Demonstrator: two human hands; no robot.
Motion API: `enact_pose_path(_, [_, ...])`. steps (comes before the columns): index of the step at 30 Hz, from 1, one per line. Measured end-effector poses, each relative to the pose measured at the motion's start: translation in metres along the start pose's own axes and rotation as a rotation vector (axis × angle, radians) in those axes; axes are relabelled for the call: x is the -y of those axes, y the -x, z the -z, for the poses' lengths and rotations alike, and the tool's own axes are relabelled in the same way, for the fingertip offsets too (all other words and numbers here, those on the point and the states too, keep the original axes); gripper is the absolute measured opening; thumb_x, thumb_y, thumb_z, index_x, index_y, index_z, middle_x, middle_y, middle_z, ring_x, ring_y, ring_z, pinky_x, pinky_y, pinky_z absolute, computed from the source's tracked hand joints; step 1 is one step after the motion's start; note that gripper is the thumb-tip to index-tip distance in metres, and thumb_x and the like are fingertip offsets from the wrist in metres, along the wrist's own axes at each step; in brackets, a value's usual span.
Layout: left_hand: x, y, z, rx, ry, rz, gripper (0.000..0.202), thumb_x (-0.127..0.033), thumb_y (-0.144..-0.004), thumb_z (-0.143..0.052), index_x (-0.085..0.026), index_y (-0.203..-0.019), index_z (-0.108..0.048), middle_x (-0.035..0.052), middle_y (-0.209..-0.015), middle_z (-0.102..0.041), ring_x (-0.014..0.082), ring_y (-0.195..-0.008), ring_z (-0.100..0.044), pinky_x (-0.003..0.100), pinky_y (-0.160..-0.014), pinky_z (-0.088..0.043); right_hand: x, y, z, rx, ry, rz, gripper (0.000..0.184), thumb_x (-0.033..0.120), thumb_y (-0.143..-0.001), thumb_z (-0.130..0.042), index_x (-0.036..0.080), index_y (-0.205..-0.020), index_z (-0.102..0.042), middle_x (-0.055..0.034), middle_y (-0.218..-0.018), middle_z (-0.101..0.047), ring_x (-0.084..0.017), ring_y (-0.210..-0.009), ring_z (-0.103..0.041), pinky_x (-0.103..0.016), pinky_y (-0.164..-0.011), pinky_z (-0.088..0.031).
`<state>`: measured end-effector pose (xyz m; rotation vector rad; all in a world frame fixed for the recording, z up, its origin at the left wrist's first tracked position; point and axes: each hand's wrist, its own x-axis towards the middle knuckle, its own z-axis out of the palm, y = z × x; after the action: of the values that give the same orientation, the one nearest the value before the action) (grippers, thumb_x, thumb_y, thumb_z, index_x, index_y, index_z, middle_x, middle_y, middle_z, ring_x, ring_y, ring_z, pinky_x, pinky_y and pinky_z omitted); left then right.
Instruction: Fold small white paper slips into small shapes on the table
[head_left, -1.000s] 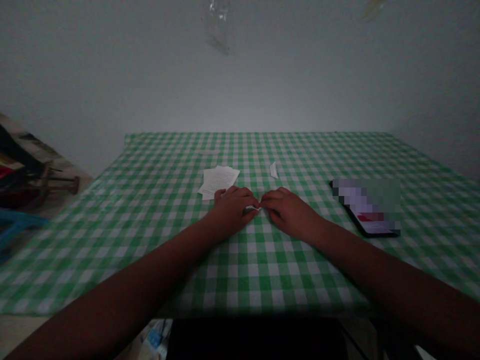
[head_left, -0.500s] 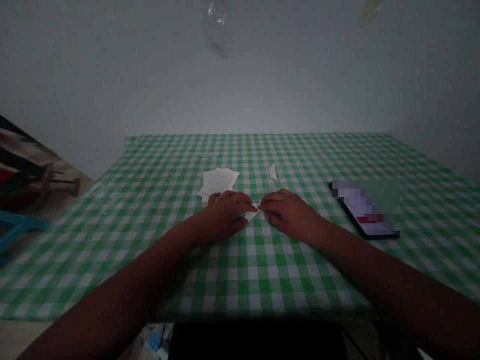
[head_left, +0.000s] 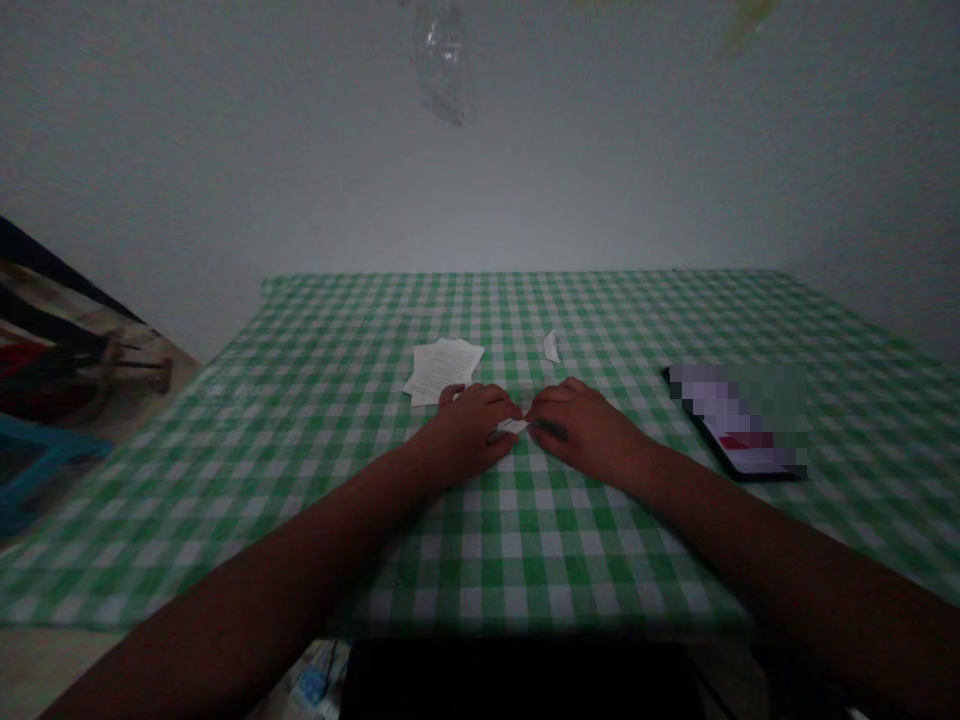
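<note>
Between my hands, low over the middle of the table, is a small piece of white paper point(head_left: 513, 426), mostly hidden by my fingers. My left hand point(head_left: 472, 432) is closed on its left part, thumb below and fingers above. At its right end, my right hand point(head_left: 576, 424) pinches the paper. Just beyond my left hand lies a fanned stack of printed paper sheets point(head_left: 444, 368). A small folded paper piece point(head_left: 551, 346) with printed lines rests farther back, beyond my right hand.
A green-and-white checked tablecloth point(head_left: 510, 560) covers the table. To the right lies a phone point(head_left: 750, 462) with its screen lit and partly blurred out. Clear plastic point(head_left: 444, 65) hangs on the wall behind. A blue stool point(head_left: 45, 465) stands at the left, beside the table.
My left hand has shifted slightly right, closer to my right hand, and the paper between them shows at a flatter angle. The whole view has moved a little.
</note>
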<state>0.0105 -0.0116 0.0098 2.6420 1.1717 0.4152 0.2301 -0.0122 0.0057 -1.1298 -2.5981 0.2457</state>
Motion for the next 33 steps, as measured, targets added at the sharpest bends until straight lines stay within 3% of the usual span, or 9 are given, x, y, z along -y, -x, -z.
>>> enact_pose_path(10, [0.01,-0.001,-0.002,-0.066,0.113,-0.138,0.034,-0.012,-0.084,-0.056,-0.017,-0.118,-0.058,0.0085,-0.117,-0.064,0.0222,-0.113,-0.056,0.04,-0.102,-0.045,-0.003,0.0,-0.003,-0.06,0.013,0.019,0.022,0.025,-0.091,-0.061,0.015,-0.11,-0.068,-0.0088,-0.104,-0.068,-0.025,-0.1,-0.057,-0.042,-0.091,-0.044])
enact_pose_path(16, [0.011,-0.002,0.004,-0.077,0.169,-0.124,0.031,-0.011,-0.085,-0.056,-0.018,-0.115,-0.059,0.0066,-0.113,-0.063,0.0187,-0.107,-0.059,0.036,-0.099,-0.049,-0.005,-0.001,-0.002,-0.088,0.011,0.03,0.018,0.025,-0.095,-0.055,0.016,-0.102,-0.069,-0.0076,-0.096,-0.07,-0.022,-0.094,-0.059,-0.04,-0.088,-0.045])
enact_pose_path(23, [0.003,-0.004,0.01,-0.103,0.173,-0.114,0.019,-0.016,-0.092,-0.051,-0.017,-0.108,-0.062,0.0063,-0.103,-0.067,0.0176,-0.097,-0.063,0.034,-0.09,-0.052,-0.005,0.0,0.0,-0.22,0.002,0.066,0.017,0.022,-0.095,-0.054,0.015,-0.097,-0.07,-0.009,-0.094,-0.07,-0.023,-0.092,-0.059,-0.041,-0.087,-0.045])
enact_pose_path(33, [0.012,-0.001,0.005,-0.081,0.109,-0.025,0.023,-0.018,-0.085,-0.061,-0.02,-0.109,-0.062,0.0047,-0.107,-0.069,0.02,-0.099,-0.064,0.039,-0.092,-0.049,-0.008,0.003,0.0,-0.149,-0.02,0.067,0.013,0.023,-0.092,-0.06,0.018,-0.097,-0.071,-0.0068,-0.095,-0.068,-0.023,-0.093,-0.056,-0.039,-0.086,-0.044])
